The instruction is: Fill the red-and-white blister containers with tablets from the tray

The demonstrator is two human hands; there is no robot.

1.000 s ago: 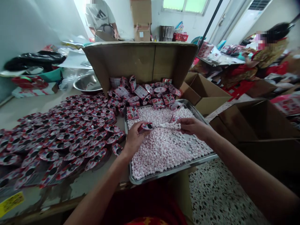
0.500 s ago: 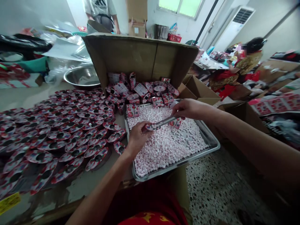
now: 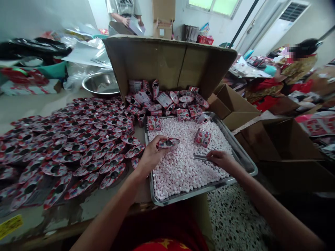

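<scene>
I grip printed pack [image 3: 168, 143] in left hand [image 3: 151, 155], fingers curled; right hand [image 3: 222, 161], fingers pinched, holds metal tool [image 3: 201, 158] near white pellets [image 3: 172, 174].

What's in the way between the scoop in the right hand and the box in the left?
Nothing visible: the gap between scoop and held box is open, above white pellets. The loose packet lies farther back, off that line.

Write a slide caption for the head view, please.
Over a tray of pale pellets, the left hand holds a packet, the right hand a narrow tool.
</scene>
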